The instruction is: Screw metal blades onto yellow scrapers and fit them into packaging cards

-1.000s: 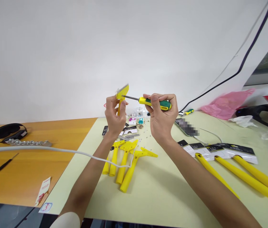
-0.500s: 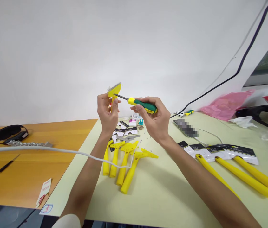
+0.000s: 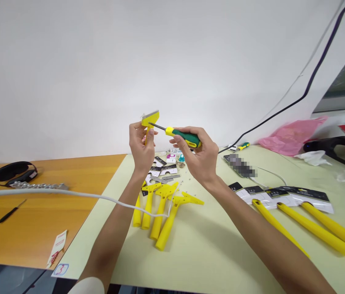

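My left hand [image 3: 141, 146] is closed round the neck of a yellow scraper [image 3: 150, 119], held up in front of the white wall with its grey blade edge uppermost. In my right hand [image 3: 201, 157] is a screwdriver [image 3: 187, 137] with a green and yellow handle. Its shaft points left, and the tip meets the scraper head just under the blade. Whether the tip sits in a screw is too small to tell. Below my hands, several yellow scraper heads with short handles [image 3: 168, 222] lie side by side on the pale table.
Loose grey blades [image 3: 166, 178], black-and-white cards and tiny parts lie behind the scraper heads. To the right are yellow tubes [image 3: 316, 228], packaged cards [image 3: 303, 195] and a phone [image 3: 239, 165]. A white cable [image 3: 111, 199] crosses in front. Headphones [image 3: 14, 171] rest on the wooden table.
My left hand and the scraper have moved slightly right and down, and the scraper head has turned a little. The screwdriver tip stays against it; my right hand has barely moved.
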Motion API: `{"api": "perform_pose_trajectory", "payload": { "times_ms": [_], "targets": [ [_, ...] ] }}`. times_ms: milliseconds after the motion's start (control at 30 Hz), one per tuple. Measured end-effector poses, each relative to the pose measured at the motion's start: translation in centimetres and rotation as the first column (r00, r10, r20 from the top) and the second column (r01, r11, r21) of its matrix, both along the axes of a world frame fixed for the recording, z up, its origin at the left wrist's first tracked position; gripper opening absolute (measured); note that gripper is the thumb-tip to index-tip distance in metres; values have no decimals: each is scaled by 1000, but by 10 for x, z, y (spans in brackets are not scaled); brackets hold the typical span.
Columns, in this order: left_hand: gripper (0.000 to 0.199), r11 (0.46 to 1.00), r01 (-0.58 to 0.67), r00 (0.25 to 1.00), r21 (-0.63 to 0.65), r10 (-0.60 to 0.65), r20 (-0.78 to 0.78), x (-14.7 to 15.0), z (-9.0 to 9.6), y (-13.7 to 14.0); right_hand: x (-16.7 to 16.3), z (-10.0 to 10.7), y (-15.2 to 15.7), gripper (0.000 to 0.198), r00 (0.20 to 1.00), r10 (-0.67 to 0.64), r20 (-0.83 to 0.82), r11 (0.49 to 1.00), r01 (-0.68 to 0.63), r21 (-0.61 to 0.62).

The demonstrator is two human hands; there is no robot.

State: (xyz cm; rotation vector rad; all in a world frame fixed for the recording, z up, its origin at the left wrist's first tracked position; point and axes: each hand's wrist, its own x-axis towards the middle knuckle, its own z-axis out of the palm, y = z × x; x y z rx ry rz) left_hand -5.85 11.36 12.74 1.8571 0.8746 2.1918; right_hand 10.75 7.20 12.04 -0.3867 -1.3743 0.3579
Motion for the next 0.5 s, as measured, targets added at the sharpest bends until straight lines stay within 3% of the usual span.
{"api": "perform_pose_trajectory", "payload": {
  "times_ms": [233,400,500],
  "targets": [
    [25,998,-38,997,-46,34,-71,-3,-2,2,5,0,5,19,987,-153,45,985,149,87],
    [24,986,52,995,-159,-63,-71,-5,-1,3,16,3,12,17,898,-401,182,876,318,362],
    [22,983,34,993,-178,-54,-106,-7,-1,5,23,4,16,17,862,-459,216,837,338,430]
  ]
}}
